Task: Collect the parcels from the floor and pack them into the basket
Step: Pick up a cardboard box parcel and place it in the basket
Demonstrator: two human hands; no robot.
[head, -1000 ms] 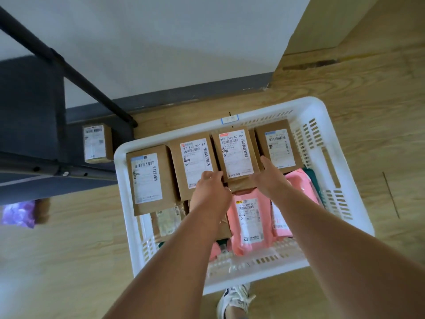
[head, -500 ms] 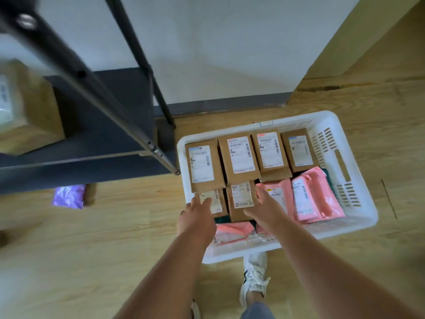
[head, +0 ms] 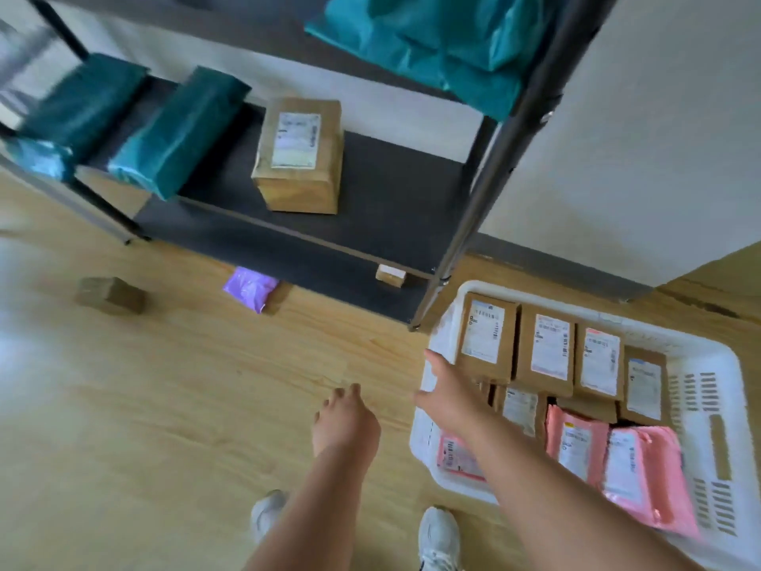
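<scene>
A white plastic basket (head: 718, 366) stands on the wood floor at the right, filled with several brown cardboard parcels and pink mailer bags. My right hand (head: 449, 395) is open with fingers spread over the basket's left rim, holding nothing. My left hand (head: 344, 418) hovers empty above the floor just left of the basket, fingers loosely apart. On the floor lie a brown box (head: 110, 295) at the far left, a purple bag (head: 250, 287) by the shelf's edge, and a small brown box (head: 390, 275) under the shelf.
A dark metal shelf rack (head: 370, 208) stands against the white wall, carrying a brown box (head: 299, 154) and teal bags (head: 177, 129). Its front post (head: 473, 208) rises right beside the basket. My white shoes (head: 438, 537) show at the bottom.
Both hands have come out of the basket and moved left. My view has swung left and up, bringing the shelf and the parcels on the floor into sight.
</scene>
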